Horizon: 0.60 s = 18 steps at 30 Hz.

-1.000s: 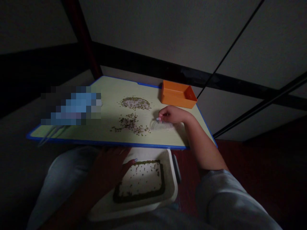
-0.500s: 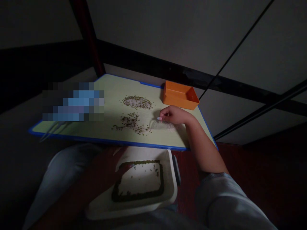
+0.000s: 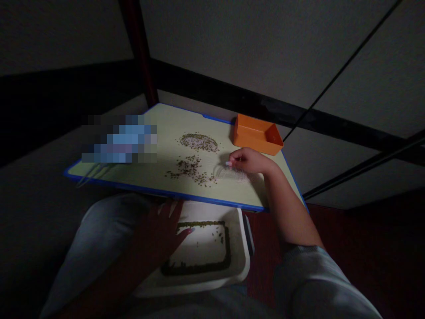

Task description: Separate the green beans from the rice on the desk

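My right hand [image 3: 247,160] is closed in a pinch over a clear half-round protractor [image 3: 232,173], held low at the tabletop. To its left, a loose scatter of small dark-green and brown grains [image 3: 190,168] lies on the pale board table [image 3: 159,126] with a blue rim. A denser heap of grains [image 3: 199,142] sits farther back. My left hand [image 3: 168,226], in shadow, has its fingers spread at the left side of a white tub [image 3: 245,248] below the table edge. More green grains [image 3: 195,270] line the edges of the tub's floor.
An orange open box [image 3: 259,137] stands at the table's back right corner. At the left end lies a blue thing [image 3: 129,137], pixelated beyond naming. Walls close in behind the table, and a reddish floor [image 3: 265,266] shows to the right of the tub.
The whole view has shifted, so things sit slightly farther right. My left hand's fingers have spread more visibly over the tub's side. The right hand keeps its place by the grains.
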Available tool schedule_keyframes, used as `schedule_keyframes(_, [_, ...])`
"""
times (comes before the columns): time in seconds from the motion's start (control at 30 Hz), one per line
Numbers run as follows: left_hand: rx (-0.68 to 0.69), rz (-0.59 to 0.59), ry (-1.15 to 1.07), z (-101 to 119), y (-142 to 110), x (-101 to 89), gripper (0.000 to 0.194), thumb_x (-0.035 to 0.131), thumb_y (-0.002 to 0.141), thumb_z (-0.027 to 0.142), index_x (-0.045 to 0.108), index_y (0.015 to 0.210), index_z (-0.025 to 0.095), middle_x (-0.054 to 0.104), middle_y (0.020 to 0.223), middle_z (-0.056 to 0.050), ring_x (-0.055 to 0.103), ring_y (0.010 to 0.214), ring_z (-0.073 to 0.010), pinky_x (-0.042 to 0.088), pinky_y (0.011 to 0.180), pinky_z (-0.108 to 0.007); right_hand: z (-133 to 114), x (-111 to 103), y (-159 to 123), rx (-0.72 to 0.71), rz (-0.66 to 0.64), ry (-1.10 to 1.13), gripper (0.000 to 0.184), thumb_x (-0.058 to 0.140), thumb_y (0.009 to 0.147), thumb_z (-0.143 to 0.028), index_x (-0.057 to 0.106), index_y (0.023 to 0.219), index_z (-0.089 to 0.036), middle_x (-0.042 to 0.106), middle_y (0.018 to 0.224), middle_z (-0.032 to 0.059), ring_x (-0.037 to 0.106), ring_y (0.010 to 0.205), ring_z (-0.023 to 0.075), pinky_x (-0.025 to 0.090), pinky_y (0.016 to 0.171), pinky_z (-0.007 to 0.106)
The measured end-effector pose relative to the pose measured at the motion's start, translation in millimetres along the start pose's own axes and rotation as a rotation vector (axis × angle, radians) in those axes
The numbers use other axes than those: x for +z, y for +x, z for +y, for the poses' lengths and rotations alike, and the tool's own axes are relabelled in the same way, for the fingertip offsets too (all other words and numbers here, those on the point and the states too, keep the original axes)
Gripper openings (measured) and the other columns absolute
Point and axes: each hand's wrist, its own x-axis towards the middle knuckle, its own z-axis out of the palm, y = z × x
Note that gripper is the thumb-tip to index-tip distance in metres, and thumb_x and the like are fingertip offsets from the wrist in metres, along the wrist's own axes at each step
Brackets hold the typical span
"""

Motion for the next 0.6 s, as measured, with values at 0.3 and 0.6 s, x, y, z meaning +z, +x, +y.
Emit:
schedule_keyframes(0.3, [-0.005, 0.026, 0.000, 2.5, -2.7, -1.6, 0.062, 0.046, 0.084, 0.053, 0.049, 0.132, 0.013, 0.059, 0.126, -0.020, 0.056, 0.111, -0.0351, 0.047, 0.092, -0.050, 0.0, 0.1, -0.1, -0.006, -0.006, 0.012, 0.029, 0.050, 0.080, -0.040, 0.058, 0.069, -0.014, 0.048, 0.061, -0.0022, 0.040, 0.059, 0.0092, 0.031, 0.059, 0.024])
schedule_keyframes(0.6, [0.093, -0.024, -0.209, -22.6, -2.0, 4.0, 0.068, 0.042, 0.084, 0.062, 0.045, 0.137, 0.019, 0.054, 0.138, -0.013, 0.050, 0.125, -0.0288, 0.042, 0.103, -0.044, 2.8, 2.4, 0.7, -0.027, -0.005, 0.022, 0.030, 0.050, 0.082, -0.040, 0.058, 0.069, -0.014, 0.045, 0.058, -0.0033, 0.038, 0.057, 0.0087, 0.030, 0.058, 0.024])
